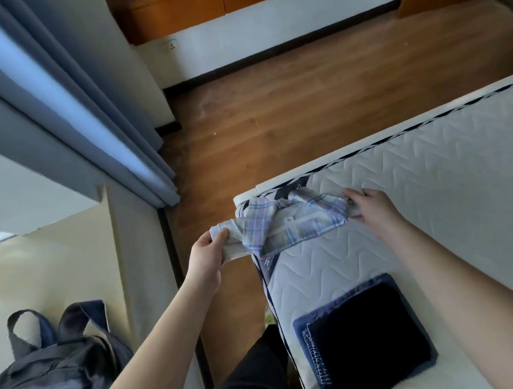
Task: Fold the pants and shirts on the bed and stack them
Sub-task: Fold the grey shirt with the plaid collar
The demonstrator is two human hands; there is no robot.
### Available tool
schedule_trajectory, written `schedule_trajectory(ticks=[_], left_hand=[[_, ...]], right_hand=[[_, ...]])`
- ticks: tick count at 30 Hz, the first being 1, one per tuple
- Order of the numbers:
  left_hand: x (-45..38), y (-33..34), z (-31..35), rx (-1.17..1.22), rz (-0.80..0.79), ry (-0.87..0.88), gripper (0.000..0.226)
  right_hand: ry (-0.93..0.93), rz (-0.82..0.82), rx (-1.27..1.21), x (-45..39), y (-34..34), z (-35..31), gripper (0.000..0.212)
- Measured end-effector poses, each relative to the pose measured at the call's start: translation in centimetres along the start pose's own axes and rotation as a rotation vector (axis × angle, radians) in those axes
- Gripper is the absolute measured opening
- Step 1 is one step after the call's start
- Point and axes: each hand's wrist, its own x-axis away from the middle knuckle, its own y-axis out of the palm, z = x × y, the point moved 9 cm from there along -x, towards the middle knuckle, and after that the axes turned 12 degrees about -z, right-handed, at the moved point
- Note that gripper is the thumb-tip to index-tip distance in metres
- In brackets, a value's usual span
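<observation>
A plaid shirt (292,225) in blue, lilac and white lies partly folded across the corner of the bed (424,169), collar side up with a size label showing. My left hand (212,252) grips its left end, which hangs past the mattress edge. My right hand (367,207) holds the right end against the quilted mattress. Nearer to me lies a stack of folded clothes: a black garment (370,336) on top of folded blue jeans (311,327).
Wooden floor (275,114) lies beyond the bed corner. Grey curtains (77,93) hang at the left. A dark backpack (59,361) rests on a pale surface at the lower left. My dark trouser leg stands close against the bed's side.
</observation>
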Motion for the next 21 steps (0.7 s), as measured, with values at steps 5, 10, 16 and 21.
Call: schedule_trajectory(ticks=[5, 10, 16, 21], left_hand=[[-6.4, 1.7, 4.1, 0.014, 0.025, 0.053, 0.007], [-11.6, 3.7, 4.8, 0.037, 0.057, 0.105, 0.007], [-16.2, 5.0, -4.4, -0.04, 0.054, -0.122, 0.007], [-16.9, 4.6, -14.5, -0.155, 0.006, -0.307, 0.008]], right_hand=[[-0.056, 0.037, 0.126, -7.4, 0.6, -5.0, 0.019], [-0.119, 0.047, 0.258, -12.9, -0.2, -7.0, 0.031], [0.054, 0.044, 0.319, -17.5, -2.7, 1.9, 0.032], [0.213, 0.051, 0.298, -17.9, -5.2, 12.8, 0.012]])
